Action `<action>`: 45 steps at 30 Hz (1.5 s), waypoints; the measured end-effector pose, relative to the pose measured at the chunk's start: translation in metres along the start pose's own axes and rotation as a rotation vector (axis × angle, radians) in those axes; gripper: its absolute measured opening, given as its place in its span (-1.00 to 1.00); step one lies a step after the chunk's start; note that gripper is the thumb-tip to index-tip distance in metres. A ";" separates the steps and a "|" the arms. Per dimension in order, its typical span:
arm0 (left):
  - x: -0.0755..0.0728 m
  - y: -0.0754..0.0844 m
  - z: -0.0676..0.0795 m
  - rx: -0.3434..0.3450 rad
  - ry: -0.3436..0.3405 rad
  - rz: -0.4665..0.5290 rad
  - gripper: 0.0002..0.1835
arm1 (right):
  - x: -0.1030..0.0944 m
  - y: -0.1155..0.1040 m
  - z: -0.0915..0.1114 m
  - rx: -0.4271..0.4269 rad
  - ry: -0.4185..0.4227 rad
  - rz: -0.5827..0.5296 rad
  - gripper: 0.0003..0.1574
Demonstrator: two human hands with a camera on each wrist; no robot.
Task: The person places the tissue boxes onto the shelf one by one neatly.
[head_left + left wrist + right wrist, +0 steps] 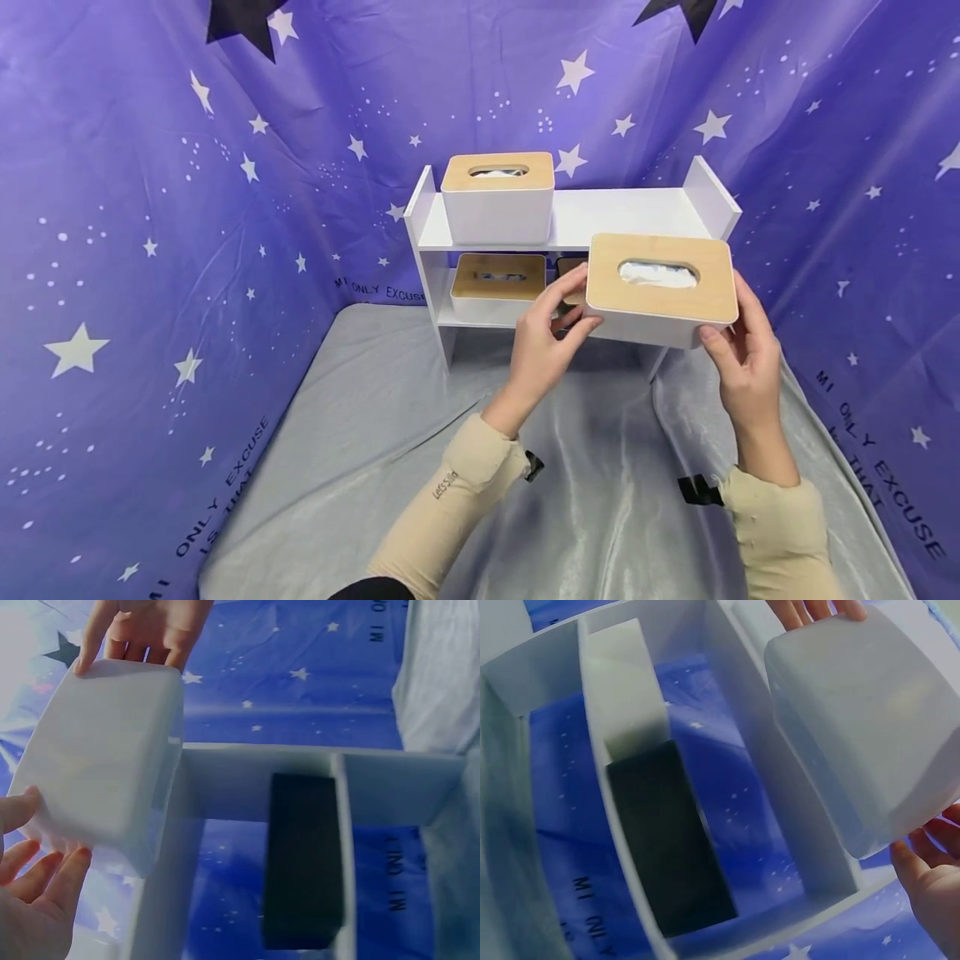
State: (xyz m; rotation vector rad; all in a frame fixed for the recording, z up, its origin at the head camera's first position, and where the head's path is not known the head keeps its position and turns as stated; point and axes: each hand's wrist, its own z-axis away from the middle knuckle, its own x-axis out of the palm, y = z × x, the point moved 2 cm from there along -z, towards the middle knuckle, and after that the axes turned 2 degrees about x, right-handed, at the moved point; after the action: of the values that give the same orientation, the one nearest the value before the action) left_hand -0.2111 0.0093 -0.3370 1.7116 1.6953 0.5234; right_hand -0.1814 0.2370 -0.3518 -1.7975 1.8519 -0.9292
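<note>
Both hands hold a white tissue box [660, 287] with a wooden lid, raised in front of the right part of a white shelf [622, 212]. At its left end, the left hand [546, 346] grips the side with thumb and fingers. The right hand [750, 367] grips the opposite end, thumb on the near face. White tissue shows in the lid's slot. Both wrist views look at the box's plain white underside [97, 750]. A second tissue box [498, 217] stands on the shelf's upper left, and a third tissue box [487, 308] sits on the lower level beneath it.
A dark box [671, 840] stands on the lower level, mostly hidden behind the held box in the head view. Side panels [712, 196] rise at the shelf's ends. Grey cloth [360, 417] covers the surface below, and a purple star-printed curtain [150, 275] surrounds it.
</note>
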 end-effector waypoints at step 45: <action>-0.003 -0.005 -0.061 -0.065 -0.017 -0.044 -0.18 | 0.014 0.019 -0.078 0.091 0.088 0.174 -0.35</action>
State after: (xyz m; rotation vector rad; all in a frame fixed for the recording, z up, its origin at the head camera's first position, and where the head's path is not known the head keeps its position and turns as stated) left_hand -0.2572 0.0169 -0.2979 1.6251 1.6819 0.5359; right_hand -0.2503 0.2370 -0.3079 -1.5375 1.9511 -1.0236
